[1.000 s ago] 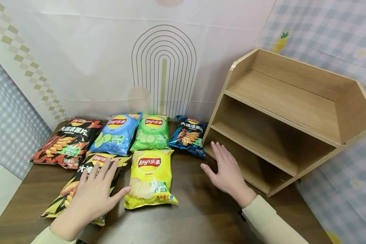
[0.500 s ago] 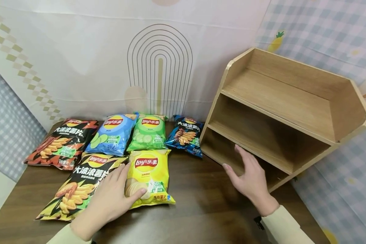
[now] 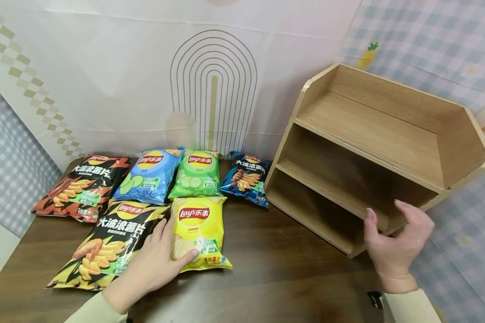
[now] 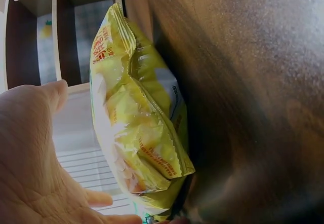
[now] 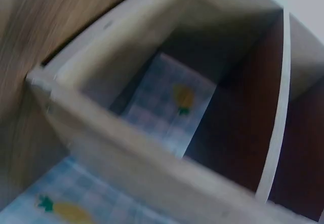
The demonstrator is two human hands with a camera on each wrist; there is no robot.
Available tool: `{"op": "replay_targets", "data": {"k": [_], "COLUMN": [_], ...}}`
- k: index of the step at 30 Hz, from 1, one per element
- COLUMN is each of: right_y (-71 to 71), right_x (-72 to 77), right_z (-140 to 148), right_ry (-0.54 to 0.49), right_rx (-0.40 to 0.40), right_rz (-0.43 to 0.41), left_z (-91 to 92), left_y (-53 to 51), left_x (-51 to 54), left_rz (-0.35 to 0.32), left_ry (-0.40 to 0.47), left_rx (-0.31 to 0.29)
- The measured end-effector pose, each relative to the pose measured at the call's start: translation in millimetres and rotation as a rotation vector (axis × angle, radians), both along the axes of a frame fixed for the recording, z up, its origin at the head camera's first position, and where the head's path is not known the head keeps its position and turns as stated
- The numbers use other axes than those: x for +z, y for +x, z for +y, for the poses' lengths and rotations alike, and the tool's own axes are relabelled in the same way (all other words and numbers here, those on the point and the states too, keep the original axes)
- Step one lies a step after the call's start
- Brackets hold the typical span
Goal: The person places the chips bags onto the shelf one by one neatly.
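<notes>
In the head view, my left hand point(image 3: 155, 260) is at the left edge of a yellow chip bag point(image 3: 204, 229), thumb over its lower part, fingers between it and a black-and-yellow bag point(image 3: 101, 251). The left wrist view has the palm point(image 4: 35, 158) facing the yellow bag point(image 4: 136, 117), fingers apart; contact is unclear. My right hand point(image 3: 400, 244), fingers bent and thumb apart, holds nothing and is in front of the wooden shelf point(image 3: 388, 121) at its lower right. The right wrist view gives the shelf's side board point(image 5: 152, 158) and compartments, blurred, without the hand.
Behind lie a red-and-black bag point(image 3: 81, 190), a blue bag point(image 3: 149, 175), a green bag point(image 3: 198, 175) and a dark blue bag point(image 3: 246, 177) beside the shelf. A cloth backdrop point(image 3: 133, 80) stands behind the brown table point(image 3: 266, 287).
My left hand has shifted right from over the black-and-yellow bag to the yellow bag's edge. My right hand has travelled right along the shelf front, its fingers now more bent.
</notes>
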State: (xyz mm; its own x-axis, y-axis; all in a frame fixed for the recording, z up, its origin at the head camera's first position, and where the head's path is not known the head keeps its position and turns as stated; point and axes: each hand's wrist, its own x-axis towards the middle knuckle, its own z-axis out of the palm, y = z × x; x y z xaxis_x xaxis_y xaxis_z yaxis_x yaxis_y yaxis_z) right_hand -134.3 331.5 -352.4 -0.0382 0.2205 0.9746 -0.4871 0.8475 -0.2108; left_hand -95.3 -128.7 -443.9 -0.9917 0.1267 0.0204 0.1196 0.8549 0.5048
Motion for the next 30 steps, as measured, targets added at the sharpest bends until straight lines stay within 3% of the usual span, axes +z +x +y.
{"op": "replay_targets", "data": {"k": [6,10,14,19,26,30], "right_y": [-1.0,2.2,3.7,-3.5,-13.6,-17.8], "right_x": [5.6,5.2,8.2,16.1,20.1,20.1], "right_z": [27,38,37,31,36,47], "right_ry": [-0.095,-0.154,-0.252,-0.447,-0.558,-0.627], "right_rx": [-0.094,-0.106,-0.009,0.109,0.108,0.092], "right_rz": [0.040,-0.045,-0.205,-0.308,-0.364,-0.468], "left_z": [3.5,5.0,6.4,5.6,7.2,11.0], "left_y": [-2.8,-6.7,-10.5,-11.6,-13.7,-17.9], "left_x": [-1.6,-2.2,-0.9,2.6,-0.2,-3.7], "left_rz": [-0.006,-0.021,-0.061,-0.130,-0.214,-0.226], "left_ry": [0.035,0.063,0.099,0.137,0.166,0.150], "left_rx": [0.008,0.017,0.024,0.049,0.084,0.117]}}
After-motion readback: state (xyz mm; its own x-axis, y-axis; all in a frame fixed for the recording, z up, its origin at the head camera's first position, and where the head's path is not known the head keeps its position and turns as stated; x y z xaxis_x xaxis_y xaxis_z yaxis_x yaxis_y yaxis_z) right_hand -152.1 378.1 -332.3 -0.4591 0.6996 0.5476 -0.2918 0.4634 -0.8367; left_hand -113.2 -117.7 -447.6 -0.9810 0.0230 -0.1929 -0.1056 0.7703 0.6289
